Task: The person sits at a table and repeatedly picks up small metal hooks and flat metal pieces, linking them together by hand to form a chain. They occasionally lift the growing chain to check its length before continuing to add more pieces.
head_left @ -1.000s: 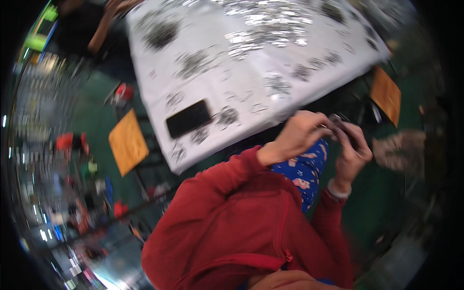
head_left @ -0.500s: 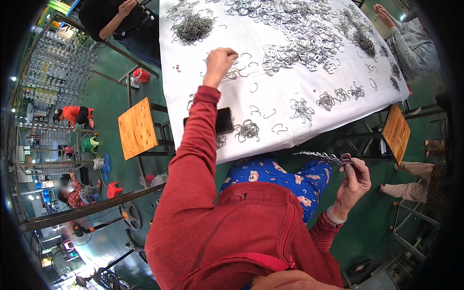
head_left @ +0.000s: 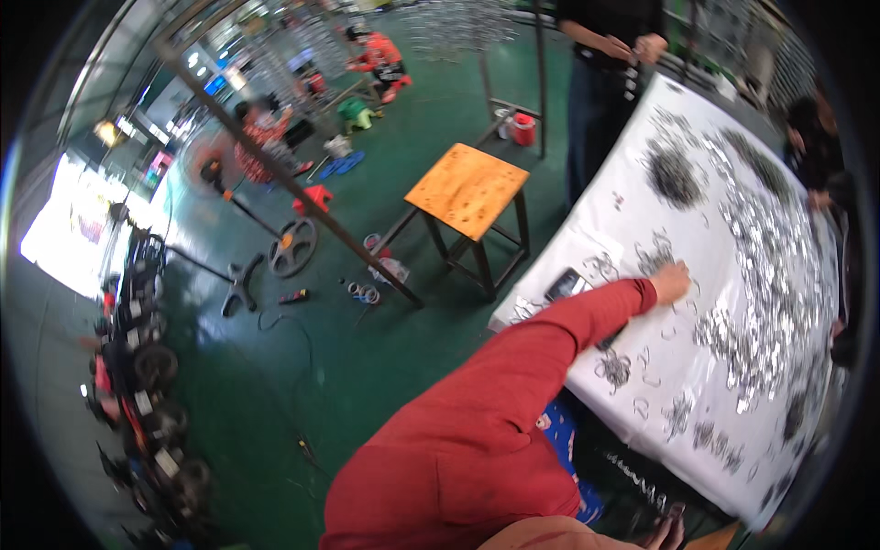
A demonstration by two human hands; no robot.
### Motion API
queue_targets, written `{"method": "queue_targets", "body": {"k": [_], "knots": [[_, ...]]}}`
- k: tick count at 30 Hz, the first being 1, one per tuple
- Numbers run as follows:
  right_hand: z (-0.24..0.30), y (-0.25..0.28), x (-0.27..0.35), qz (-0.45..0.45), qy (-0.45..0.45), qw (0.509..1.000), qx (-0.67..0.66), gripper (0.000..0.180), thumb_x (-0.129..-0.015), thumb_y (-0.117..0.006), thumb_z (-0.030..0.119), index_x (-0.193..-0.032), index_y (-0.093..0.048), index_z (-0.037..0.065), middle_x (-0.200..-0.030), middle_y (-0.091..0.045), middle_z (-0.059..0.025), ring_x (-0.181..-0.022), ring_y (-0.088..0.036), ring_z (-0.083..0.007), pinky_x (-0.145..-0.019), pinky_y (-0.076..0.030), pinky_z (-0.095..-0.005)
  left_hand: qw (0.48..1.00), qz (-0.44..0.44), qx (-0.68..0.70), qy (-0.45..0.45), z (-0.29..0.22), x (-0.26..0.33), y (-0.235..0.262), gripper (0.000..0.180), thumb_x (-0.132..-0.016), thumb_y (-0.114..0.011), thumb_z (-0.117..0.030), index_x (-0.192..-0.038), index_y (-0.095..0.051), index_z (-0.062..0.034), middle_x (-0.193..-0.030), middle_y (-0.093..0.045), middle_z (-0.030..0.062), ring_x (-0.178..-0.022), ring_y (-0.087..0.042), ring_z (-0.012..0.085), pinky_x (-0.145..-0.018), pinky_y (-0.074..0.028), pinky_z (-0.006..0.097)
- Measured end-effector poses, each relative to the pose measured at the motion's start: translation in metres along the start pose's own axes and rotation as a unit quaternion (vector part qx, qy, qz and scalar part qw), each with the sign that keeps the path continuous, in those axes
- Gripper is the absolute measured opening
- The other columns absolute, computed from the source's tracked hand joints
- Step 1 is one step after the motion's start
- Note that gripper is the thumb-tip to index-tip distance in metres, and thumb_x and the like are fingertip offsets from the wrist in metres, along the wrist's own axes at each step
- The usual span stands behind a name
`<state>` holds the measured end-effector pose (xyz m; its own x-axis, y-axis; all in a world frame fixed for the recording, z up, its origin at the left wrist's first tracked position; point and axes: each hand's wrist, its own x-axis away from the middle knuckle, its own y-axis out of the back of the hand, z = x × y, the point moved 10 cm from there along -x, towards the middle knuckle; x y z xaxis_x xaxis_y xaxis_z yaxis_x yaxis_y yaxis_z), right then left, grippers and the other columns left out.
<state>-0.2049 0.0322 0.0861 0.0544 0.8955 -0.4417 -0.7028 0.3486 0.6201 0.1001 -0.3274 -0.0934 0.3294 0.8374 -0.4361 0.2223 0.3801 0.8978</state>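
A table draped in white (head_left: pixel 715 249) carries bent wire hooks and flat silvery metal pieces (head_left: pixel 747 339). My left hand (head_left: pixel 671 283) reaches over it with fingers bent down among loose hooks; blur hides what they pinch. Near that wrist lies a dark phone (head_left: pixel 566 284). A small heap of hooks (head_left: pixel 614 368) sits close to the front edge, and a larger wire heap (head_left: pixel 674 174) is farther back. At the lower edge, partly cut off, my right hand (head_left: pixel 669 532) grips the end of a silvery metal chain (head_left: pixel 640 478), which hangs out beside the table.
A wooden-topped stool (head_left: pixel 467 188) stands left of the table. Beyond it, a person in dark clothes (head_left: pixel 610 37) works standing. A metal frame bar (head_left: pixel 293 188) slants across the left. Farther away are a fan, a red bucket (head_left: pixel 523 129), crouching people and parked motorbikes (head_left: pixel 151 394).
The view has swung left, bringing the stool and motorbikes further in. My left hand stays among the hooks; my right hand and its chain now show only at the lower edge.
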Motion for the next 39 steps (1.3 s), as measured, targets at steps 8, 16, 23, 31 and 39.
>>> {"method": "queue_targets", "body": {"k": [8, 16, 23, 31, 39], "knots": [[-0.064, -0.003, 0.033, -0.065, -0.306, 0.891, -0.33, 0.016, -0.084, -0.06, -0.005, -0.1, -0.063, -0.005, -0.096, -0.067, -0.0176, -0.077, -0.064, -0.0209, -0.068, -0.053, -0.0262, 0.971, -0.052, 0.229, 0.042, -0.048, 0.009, 0.05, 0.01, -0.07, -0.055, 0.001, -0.079, -0.055, 0.0048, -0.082, -0.058, 0.0203, -0.082, -0.057, 0.0375, -0.075, -0.048, 0.043], [-0.024, -0.013, 0.027, -0.095, -0.326, 0.889, -0.308, 0.016, -0.083, -0.06, -0.005, -0.098, -0.063, -0.007, -0.098, -0.067, -0.0209, -0.082, -0.067, -0.0268, -0.068, -0.055, -0.0306, 0.711, -0.076, 0.664, -0.22, -0.264, 0.099, 0.214, 0.012, -0.08, -0.068, -0.016, -0.082, -0.067, -0.0042, -0.075, -0.064, 0.0115, -0.072, -0.062, 0.0291, -0.066, -0.048, 0.038], [0.029, -0.024, 0.015, -0.07, -0.278, 0.9, -0.329, 0.013, -0.083, -0.06, -0.003, -0.095, -0.062, -0.007, -0.094, -0.064, -0.0162, -0.077, -0.063, -0.0226, -0.062, -0.051, -0.028, 0.749, -0.116, 0.618, -0.208, -0.301, 0.109, 0.211, 0.017, -0.075, -0.071, -0.022, -0.073, -0.064, -0.0068, -0.091, -0.056, 0.0101, -0.091, -0.05, 0.031, -0.08, -0.041, 0.042], [0.042, -0.026, 0.012, -0.059, -0.253, 0.904, -0.341, 0.009, -0.083, -0.06, -0.001, -0.09, -0.062, -0.005, -0.086, -0.06, -0.0086, -0.069, -0.055, -0.0165, -0.057, -0.044, -0.0249, 0.758, -0.112, 0.617, -0.178, -0.312, 0.113, 0.215, 0.014, -0.078, -0.067, -0.019, -0.077, -0.065, -0.0054, -0.088, -0.056, 0.0136, -0.088, -0.051, 0.0333, -0.077, -0.042, 0.043], [0.016, -0.01, -0.011, -0.046, -0.208, 0.928, -0.307, 0.019, -0.087, -0.059, 0.007, -0.103, -0.059, -0.005, -0.098, -0.059, -0.0114, -0.083, -0.056, -0.02, -0.07, -0.046, -0.03, 0.726, -0.047, 0.666, -0.162, -0.312, 0.112, 0.217, 0.01, -0.078, -0.066, -0.015, -0.079, -0.066, -0.0052, -0.084, -0.062, 0.0124, -0.085, -0.058, 0.0313, -0.073, -0.045, 0.042]]}}
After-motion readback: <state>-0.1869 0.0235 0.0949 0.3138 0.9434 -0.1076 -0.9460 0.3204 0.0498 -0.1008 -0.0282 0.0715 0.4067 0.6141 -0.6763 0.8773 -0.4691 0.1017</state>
